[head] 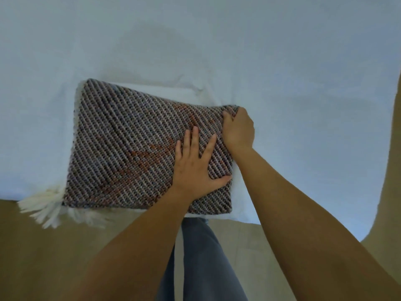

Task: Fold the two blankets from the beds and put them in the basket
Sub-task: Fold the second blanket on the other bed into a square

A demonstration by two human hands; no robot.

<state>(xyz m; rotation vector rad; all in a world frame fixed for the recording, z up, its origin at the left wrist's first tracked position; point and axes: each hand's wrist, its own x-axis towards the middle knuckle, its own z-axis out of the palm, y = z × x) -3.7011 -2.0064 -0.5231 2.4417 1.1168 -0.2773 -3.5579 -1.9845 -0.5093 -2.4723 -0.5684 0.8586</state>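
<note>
No text, label, brand, number or sign can be read anywhere in this view.

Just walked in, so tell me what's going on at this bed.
A person is folding a woven blanket on the white bed. It lies as a thick rectangle near the bed's edge, its white fringe hanging over. The left hand presses flat on top, while the right hand grips the far right corner. No basket is in view.
</note>
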